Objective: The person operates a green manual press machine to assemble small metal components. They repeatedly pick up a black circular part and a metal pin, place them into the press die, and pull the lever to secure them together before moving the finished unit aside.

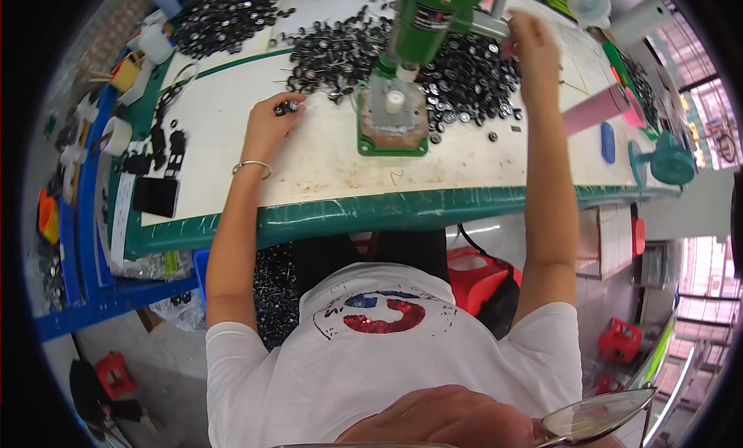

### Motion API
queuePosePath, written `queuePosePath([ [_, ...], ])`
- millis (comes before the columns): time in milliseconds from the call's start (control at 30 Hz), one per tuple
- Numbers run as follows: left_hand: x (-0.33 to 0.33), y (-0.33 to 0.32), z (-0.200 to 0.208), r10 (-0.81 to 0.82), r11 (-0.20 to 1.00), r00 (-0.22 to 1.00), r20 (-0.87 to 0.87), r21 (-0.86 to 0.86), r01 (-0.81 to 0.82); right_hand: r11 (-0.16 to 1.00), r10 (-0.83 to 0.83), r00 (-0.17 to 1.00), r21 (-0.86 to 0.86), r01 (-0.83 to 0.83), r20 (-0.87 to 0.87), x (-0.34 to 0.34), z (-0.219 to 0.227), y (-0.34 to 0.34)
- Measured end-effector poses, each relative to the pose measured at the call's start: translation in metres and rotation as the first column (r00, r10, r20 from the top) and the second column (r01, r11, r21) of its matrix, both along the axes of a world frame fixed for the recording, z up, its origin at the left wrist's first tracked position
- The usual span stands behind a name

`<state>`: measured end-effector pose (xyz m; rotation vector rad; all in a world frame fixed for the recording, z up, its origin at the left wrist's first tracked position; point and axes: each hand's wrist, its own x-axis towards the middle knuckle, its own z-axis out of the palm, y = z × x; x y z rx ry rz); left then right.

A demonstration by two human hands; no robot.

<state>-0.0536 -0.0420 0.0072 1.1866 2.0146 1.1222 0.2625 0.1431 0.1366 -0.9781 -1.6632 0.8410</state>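
1. To the left of the press, black parts are pinched by the curled fingers of the left hand, above the tabletop.
2. To the right of the press, the right hand is raised at the end of its lever; whether the lever is gripped by its blurred fingers cannot be told.
3. More such pieces are heaped in a left pile and a right pile, on either side of the press.
4. A white peg is seen upright on the press's base.
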Motion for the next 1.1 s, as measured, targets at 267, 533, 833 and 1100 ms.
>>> queuePosePath([
  [267,0.004,0.002,-0.018,0.001,0.982,0.947,-0.323,0.181,0.061,0.935,0.296,0.758,-0.013,-0.356,0.582,0.029,-0.120,-0.085],
  [533,0.005,-0.006,-0.020,0.032,0.977,0.942,-0.335,0.209,0.041,0.957,0.129,0.749,0.116,-0.266,0.650,0.020,-0.134,-0.089],
  [833,-0.001,-0.007,-0.007,0.177,0.973,0.981,0.077,0.137,-0.186,0.959,0.182,0.855,0.104,-0.263,0.486,0.016,-0.122,-0.083],
  [1100,-0.001,0.002,-0.022,0.223,0.971,0.955,-0.197,0.130,-0.200,0.969,0.138,0.851,0.109,-0.222,0.506,0.019,-0.126,-0.105],
])
